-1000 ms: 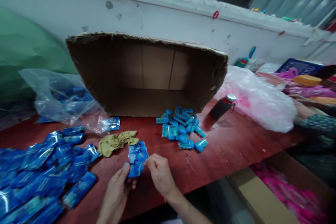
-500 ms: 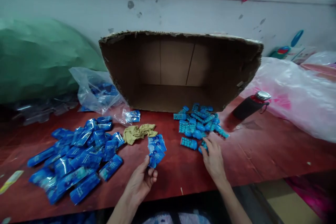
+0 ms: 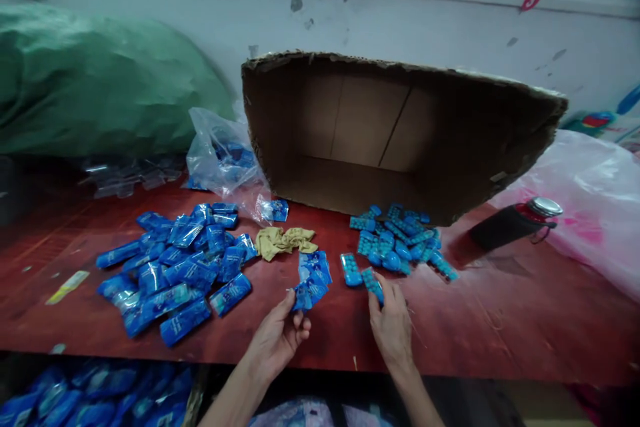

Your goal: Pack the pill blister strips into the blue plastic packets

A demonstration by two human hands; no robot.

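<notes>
My left hand (image 3: 277,340) pinches the near end of a blue printed card or flat packet (image 3: 311,290) between thumb and fingers. Another blue printed card (image 3: 316,263) lies just beyond and partly under it. In my right hand (image 3: 393,328) is a small clear pack of teal balls with a blue end (image 3: 372,284), its lower part hidden by my fingers. A similar pack (image 3: 351,269) lies to the left of it. Farther back is a heap of the same packs (image 3: 397,243). Left of my hands spreads a pile of shiny blue wrapped packets (image 3: 175,267).
A cardboard box (image 3: 257,127) lies with its opening toward me. A crumpled yellow cloth (image 3: 283,242) and a clear bag (image 3: 220,143) sit left of centre. A dark-sleeved bottle (image 3: 505,227) stands right. More blue packets (image 3: 95,390) are below the red table's edge (image 3: 480,353).
My right hand has closed on the small pack and drawn it left, toward my left hand. The neighbouring pack has turned. The view has swung left; my left hand keeps the blue card.
</notes>
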